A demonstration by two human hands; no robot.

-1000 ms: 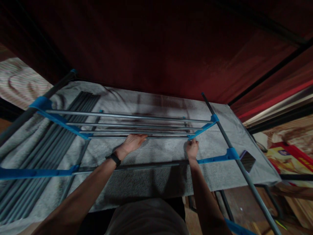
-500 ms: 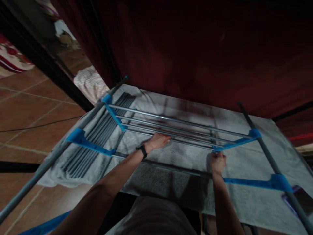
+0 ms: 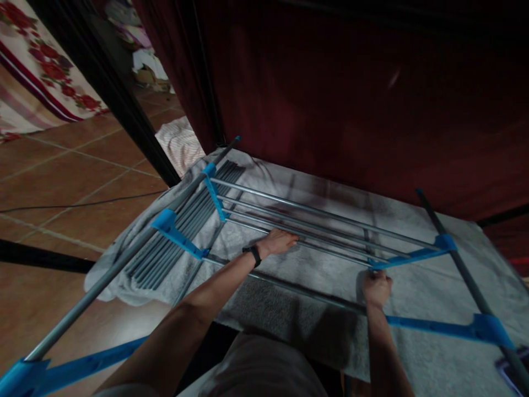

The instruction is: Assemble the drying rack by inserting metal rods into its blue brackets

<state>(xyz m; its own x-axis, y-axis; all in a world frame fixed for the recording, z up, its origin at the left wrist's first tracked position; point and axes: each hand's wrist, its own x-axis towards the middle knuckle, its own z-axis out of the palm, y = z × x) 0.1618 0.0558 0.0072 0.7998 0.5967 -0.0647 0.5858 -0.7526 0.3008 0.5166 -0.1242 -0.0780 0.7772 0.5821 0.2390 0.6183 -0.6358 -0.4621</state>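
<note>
A metal rack frame with grey rods [image 3: 314, 218] and blue plastic connectors [image 3: 407, 257] lies over a grey towel [image 3: 417, 281]. My left hand [image 3: 280, 241], a black watch on its wrist, rests with fingers curled over the nearest rod of the shelf. My right hand [image 3: 377, 286] is closed in a fist just below the near right blue connector, gripping the end of a rod there. A second blue crossbar [image 3: 438, 325] runs to the right of my right wrist.
A bundle of loose grey rods [image 3: 177, 237] lies on the towel at the left. Long grey uprights [image 3: 124, 259] run along both sides. A dark red curtain [image 3: 351, 99] hangs behind. Tiled floor [image 3: 61, 209] and a folded cloth [image 3: 179, 143] lie at left.
The view has swung to the left, showing more tiled floor. Both hands have stayed on the rack at the same places.
</note>
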